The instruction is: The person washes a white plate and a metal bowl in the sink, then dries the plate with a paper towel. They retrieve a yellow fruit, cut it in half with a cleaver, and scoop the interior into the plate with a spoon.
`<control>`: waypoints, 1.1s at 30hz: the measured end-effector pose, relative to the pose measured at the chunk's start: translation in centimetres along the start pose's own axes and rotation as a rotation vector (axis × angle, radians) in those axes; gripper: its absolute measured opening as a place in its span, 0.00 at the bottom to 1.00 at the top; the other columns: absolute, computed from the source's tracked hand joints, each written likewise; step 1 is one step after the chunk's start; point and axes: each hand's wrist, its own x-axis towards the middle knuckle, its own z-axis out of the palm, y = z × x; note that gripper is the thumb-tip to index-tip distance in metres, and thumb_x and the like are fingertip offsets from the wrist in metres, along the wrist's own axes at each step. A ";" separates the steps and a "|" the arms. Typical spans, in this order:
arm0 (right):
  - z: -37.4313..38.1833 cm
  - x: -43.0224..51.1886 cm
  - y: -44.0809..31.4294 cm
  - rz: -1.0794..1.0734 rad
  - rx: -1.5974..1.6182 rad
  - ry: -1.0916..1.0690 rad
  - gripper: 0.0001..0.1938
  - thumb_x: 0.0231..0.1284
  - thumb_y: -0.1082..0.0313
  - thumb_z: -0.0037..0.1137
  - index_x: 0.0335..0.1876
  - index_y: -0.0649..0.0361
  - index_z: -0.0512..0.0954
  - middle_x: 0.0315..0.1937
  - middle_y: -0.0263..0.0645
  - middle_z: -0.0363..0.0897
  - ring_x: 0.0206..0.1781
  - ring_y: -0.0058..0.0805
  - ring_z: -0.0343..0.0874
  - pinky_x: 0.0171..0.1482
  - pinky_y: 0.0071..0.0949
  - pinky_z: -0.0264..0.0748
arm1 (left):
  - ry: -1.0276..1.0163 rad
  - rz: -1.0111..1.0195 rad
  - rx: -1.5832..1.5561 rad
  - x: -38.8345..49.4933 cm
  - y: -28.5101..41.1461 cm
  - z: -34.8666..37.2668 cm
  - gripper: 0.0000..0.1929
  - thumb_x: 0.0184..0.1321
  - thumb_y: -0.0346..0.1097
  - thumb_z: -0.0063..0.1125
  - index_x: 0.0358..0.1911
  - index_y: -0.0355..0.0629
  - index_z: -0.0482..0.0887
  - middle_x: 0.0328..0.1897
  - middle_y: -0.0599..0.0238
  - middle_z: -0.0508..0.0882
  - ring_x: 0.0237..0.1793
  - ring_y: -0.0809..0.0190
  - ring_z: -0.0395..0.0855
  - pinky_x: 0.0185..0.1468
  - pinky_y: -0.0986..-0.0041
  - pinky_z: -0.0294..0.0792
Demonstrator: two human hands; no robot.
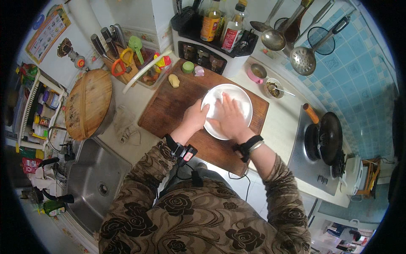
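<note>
A white round bowl (243, 101) rests on the brown wooden cutting board (165, 111). My left hand (195, 117) grips the bowl's left rim, thumb over the edge. Inside the bowl, my right hand (230, 116) lies palm down with its fingers apart; a whitish content under it is not clear enough to name. Beyond the bowl, at the board's back edge, are a piece of ginger (173, 81), a small green round piece (188, 67) and a purple-white onion piece (199, 71).
Right of the board are a pink cup (257, 73), a small bowl with a spoon (274, 88) and a gas stove (298, 158) with a wok (330, 138). To the left are a knife block (127, 68), a wooden-lidded pot (90, 104) and a steel sink (95, 177).
</note>
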 end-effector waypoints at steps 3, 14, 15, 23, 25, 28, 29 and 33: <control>0.4 -0.3 -1.7 -0.074 0.406 -0.301 0.36 0.69 0.42 0.36 0.68 0.70 0.59 0.68 0.63 0.53 0.73 0.55 0.50 0.72 0.48 0.47 | 0.049 0.012 -0.089 0.3 -1.0 -0.3 0.20 0.68 0.46 0.45 0.58 0.43 0.72 0.37 0.54 0.84 0.23 0.60 0.83 0.20 0.73 0.74; 0.5 1.7 -0.8 -0.121 -0.098 0.021 0.28 0.67 0.45 0.41 0.67 0.52 0.66 0.66 0.39 0.67 0.75 0.37 0.53 0.75 0.50 0.38 | 0.108 -0.011 -0.070 0.1 0.9 -2.6 0.20 0.65 0.46 0.48 0.54 0.40 0.74 0.45 0.39 0.81 0.48 0.38 0.79 0.51 0.55 0.70; 0.5 1.9 -0.8 -0.097 -0.129 0.030 0.28 0.66 0.46 0.43 0.67 0.51 0.66 0.65 0.40 0.68 0.74 0.37 0.54 0.74 0.50 0.39 | 0.123 -0.019 -0.058 0.1 1.0 -2.8 0.20 0.65 0.46 0.48 0.53 0.40 0.74 0.45 0.39 0.82 0.48 0.38 0.79 0.51 0.54 0.70; 0.1 1.7 -0.9 0.137 -0.264 -0.135 0.27 0.68 0.47 0.39 0.63 0.58 0.70 0.63 0.44 0.69 0.71 0.42 0.57 0.72 0.47 0.45 | 0.197 0.018 -0.098 1.0 -1.6 -1.8 0.19 0.66 0.44 0.49 0.55 0.41 0.74 0.36 0.49 0.83 0.29 0.53 0.81 0.31 0.66 0.71; 0.1 0.7 -1.6 0.215 -0.121 -0.320 0.26 0.69 0.48 0.39 0.61 0.60 0.72 0.60 0.47 0.72 0.66 0.44 0.66 0.68 0.44 0.56 | 0.284 0.106 -0.023 1.3 -2.1 -1.2 0.19 0.66 0.44 0.48 0.55 0.41 0.74 0.33 0.53 0.84 0.22 0.58 0.82 0.24 0.69 0.73; -0.3 -0.8 -2.6 0.027 0.486 -0.351 0.18 0.67 0.59 0.42 0.56 0.58 0.75 0.46 0.52 0.78 0.48 0.50 0.77 0.52 0.40 0.73 | 0.269 0.073 0.106 1.2 -2.4 -1.2 0.19 0.66 0.45 0.47 0.55 0.42 0.74 0.41 0.47 0.84 0.41 0.44 0.84 0.44 0.59 0.74; -0.6 -1.1 -2.6 -0.014 0.527 -0.322 0.18 0.64 0.62 0.44 0.57 0.57 0.75 0.44 0.52 0.78 0.47 0.50 0.78 0.52 0.40 0.73 | 0.222 0.021 0.053 1.2 -2.4 -1.4 0.19 0.66 0.46 0.47 0.55 0.42 0.75 0.42 0.47 0.84 0.44 0.43 0.82 0.47 0.58 0.72; -1.8 -0.6 -0.5 0.035 0.377 -0.246 0.24 0.51 0.76 0.48 0.57 0.53 0.75 0.45 0.49 0.80 0.50 0.45 0.79 0.55 0.39 0.74 | 0.077 -0.015 0.041 0.7 -1.8 -2.4 0.19 0.66 0.46 0.47 0.54 0.42 0.76 0.44 0.46 0.83 0.48 0.41 0.80 0.51 0.57 0.70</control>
